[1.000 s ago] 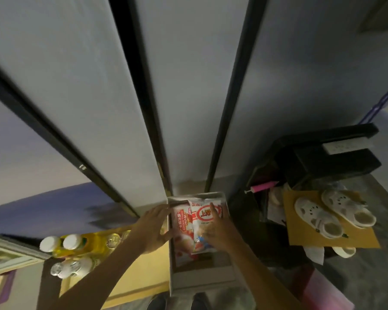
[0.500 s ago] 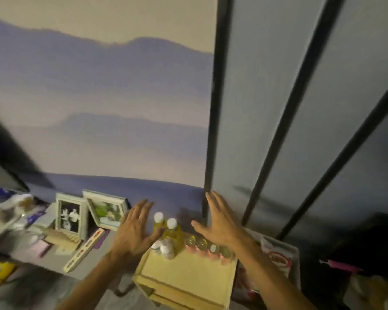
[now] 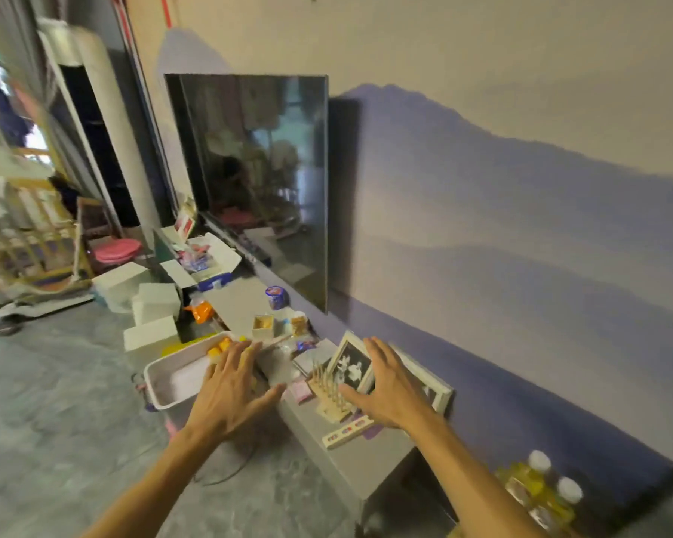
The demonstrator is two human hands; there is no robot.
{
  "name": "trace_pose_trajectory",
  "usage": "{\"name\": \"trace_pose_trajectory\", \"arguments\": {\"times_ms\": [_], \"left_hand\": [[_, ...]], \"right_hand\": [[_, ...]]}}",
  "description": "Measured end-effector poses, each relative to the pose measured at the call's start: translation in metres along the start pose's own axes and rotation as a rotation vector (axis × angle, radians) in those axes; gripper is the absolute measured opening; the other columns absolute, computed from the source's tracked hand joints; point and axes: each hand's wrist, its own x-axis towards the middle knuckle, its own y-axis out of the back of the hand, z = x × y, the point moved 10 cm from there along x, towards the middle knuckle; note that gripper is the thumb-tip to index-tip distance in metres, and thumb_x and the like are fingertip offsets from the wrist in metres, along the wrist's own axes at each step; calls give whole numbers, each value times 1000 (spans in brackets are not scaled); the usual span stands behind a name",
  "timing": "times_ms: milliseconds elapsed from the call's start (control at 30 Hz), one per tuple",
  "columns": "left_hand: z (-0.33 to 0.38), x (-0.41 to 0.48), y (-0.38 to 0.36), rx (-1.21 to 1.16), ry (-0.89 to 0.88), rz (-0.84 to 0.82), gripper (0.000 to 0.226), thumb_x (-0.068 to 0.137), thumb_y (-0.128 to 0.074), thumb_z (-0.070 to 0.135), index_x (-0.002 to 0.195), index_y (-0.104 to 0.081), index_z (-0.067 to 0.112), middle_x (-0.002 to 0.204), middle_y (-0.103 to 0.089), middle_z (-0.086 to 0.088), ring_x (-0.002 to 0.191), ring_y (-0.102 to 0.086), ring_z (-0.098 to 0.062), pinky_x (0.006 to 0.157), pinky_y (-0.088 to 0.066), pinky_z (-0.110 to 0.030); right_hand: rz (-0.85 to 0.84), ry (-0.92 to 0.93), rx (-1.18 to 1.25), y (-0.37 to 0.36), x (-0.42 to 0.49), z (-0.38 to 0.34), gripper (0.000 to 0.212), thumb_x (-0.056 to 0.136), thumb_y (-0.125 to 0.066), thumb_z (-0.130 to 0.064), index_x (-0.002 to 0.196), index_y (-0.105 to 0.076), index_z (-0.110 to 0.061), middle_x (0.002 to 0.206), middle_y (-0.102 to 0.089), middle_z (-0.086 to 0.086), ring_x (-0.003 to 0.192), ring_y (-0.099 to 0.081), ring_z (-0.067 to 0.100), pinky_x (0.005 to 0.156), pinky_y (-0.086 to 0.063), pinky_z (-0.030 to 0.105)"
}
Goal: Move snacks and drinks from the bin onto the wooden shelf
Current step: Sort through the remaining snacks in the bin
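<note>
Boxes [image 3: 154, 304], white, sit on the floor [image 3: 55, 382] at the left. Next to them the bin [image 3: 160, 376] stands against the long edge of the grey worktop [image 3: 366, 460], with yellow packets [image 3: 220, 345] at its far end. The left hand [image 3: 230, 394] hovers over the bin's right end, its fingers [image 3: 236, 355] straight and spread, holding nothing. A TV [image 3: 249, 180] hangs on the wall above the worktop. The right hand [image 3: 385, 390] is held over a wooden rack [image 3: 329, 396] and a photo frame [image 3: 350, 363], fingers [image 3: 377, 351] also spread wide and empty; I cannot tell whether they touch the frame. Yellow bottles [image 3: 537, 483] with white caps stand at the bottom right, well apart from the bin.
</note>
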Motion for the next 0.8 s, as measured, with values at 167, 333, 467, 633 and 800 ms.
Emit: {"name": "trace_pose_trajectory", "arguments": {"times_ms": [167, 333, 467, 633, 800], "left_hand": [[-117, -17, 29, 37, 157, -12, 102, 84, -32, 94, 163, -30, 30, 166, -36, -1, 149, -38, -25, 124, -32, -52], [-201, -9, 27, 30, 293, -41, 104, 83, -30, 95, 162, -31, 28, 166, -35, -1, 149, -37, -23, 126, -30, -50], [-254, 26, 17, 49, 358, -64, 95, 86, -35, 91, 159, -39, 30, 162, -40, 1, 145, -41, -21, 124, -34, -48], [-317, 83, -3, 60, 457, -115, 97, 85, -32, 92, 157, -42, 28, 158, -44, 1, 144, -42, -22, 121, -35, -48], [-373, 138, -25, 40, 565, -136, 105, 80, -27, 99, 154, -46, 27, 153, -49, 3, 138, -48, -20, 118, -39, -44]], "right_hand": [[-94, 123, -22, -70, 64, -111, 108, 87, -58, -78, 169, -13, -24, 176, -12, -2, 160, -17, 21, 124, -27, 39], [-204, 190, -15, -136, 132, -168, 112, 83, -54, -85, 168, -14, -25, 176, -13, -3, 160, -20, 21, 123, -33, 43], [-265, 239, -14, -179, 199, -194, 111, 84, -58, -82, 168, -9, -29, 175, -15, -3, 158, -24, 22, 121, -34, 44], [-353, 225, -1, -227, 297, -201, 111, 83, -59, -82, 168, -12, -28, 174, -20, -3, 155, -32, 29, 118, -39, 49], [-451, 212, -11, -273, 387, -205, 104, 80, -57, -85, 163, -24, -31, 166, -36, 0, 146, -45, 29, 109, -48, 50]]}}
